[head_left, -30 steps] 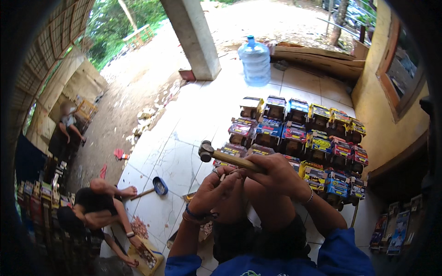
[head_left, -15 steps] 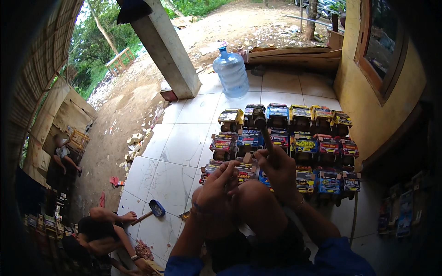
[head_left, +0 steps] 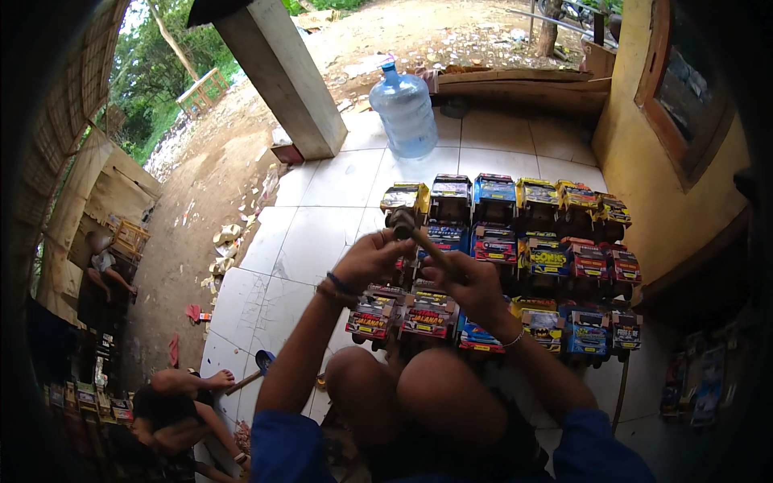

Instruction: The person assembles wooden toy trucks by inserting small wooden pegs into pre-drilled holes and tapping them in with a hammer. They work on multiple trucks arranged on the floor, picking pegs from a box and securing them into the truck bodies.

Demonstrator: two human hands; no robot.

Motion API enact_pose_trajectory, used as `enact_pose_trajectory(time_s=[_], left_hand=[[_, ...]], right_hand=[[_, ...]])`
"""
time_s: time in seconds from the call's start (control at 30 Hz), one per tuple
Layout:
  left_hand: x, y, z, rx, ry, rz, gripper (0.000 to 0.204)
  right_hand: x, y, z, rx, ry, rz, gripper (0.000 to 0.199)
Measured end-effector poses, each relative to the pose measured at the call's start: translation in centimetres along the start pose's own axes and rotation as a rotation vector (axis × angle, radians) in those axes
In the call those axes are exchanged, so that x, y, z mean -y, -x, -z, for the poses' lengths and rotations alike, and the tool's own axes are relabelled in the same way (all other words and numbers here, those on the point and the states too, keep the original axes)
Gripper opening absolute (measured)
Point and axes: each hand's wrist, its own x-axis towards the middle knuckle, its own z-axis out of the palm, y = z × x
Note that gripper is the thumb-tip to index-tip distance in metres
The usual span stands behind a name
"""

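Both hands raised over knees: right hand closed around wooden handle of hammer, head up; left hand curled at hammer head, grip on it unclear. Behind, rows of painted toy trucks on tiled floor; water jug beyond.

Toy trucks were multicoloured: yellow, blue, red and black bodies with bright printed panels, on a floor of white tiles with dark grout lines. Hammer had a dark grey head and tan wooden handle; water jug was translucent blue with a blue cap. Sleeves were blue, wall yellow-ochre.
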Motion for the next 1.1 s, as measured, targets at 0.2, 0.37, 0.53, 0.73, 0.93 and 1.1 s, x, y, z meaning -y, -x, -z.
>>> enact_pose_trajectory(time_s=[0.2, 0.37, 0.53, 0.73, 0.93, 1.1], left_hand=[[0.9, -10.5, 8.0, 0.025, -0.660, -0.010, 0.031], [4.4, -16.7, 11.7, 0.343, -0.987, 0.065, 0.036], [5.6, -18.9, 12.6, 0.312, -1.006, 0.214, 0.033], [5.9, -18.4, 12.5, 0.231, -0.946, 0.272, 0.036], [6.0, -17.8, 12.1, 0.217, -0.955, 0.234, 0.041], [6.5, -17.8, 12.1, 0.225, -0.922, 0.207, 0.041]], right_hand=[[-4.5, 0.0, 1.8, 0.068, 0.049, -0.310, 0.022], [-6.9, 1.5, 2.2, 0.094, 0.136, -0.428, 0.022], [-7.8, 2.0, 2.6, 0.129, 0.144, -0.570, 0.020], [-8.9, 1.4, 1.8, 0.073, 0.083, -0.583, 0.019], [-9.3, 0.6, 1.4, 0.165, 0.127, -0.583, 0.019], [-9.2, 0.3, 0.5, 0.172, 0.158, -0.544, 0.019]])
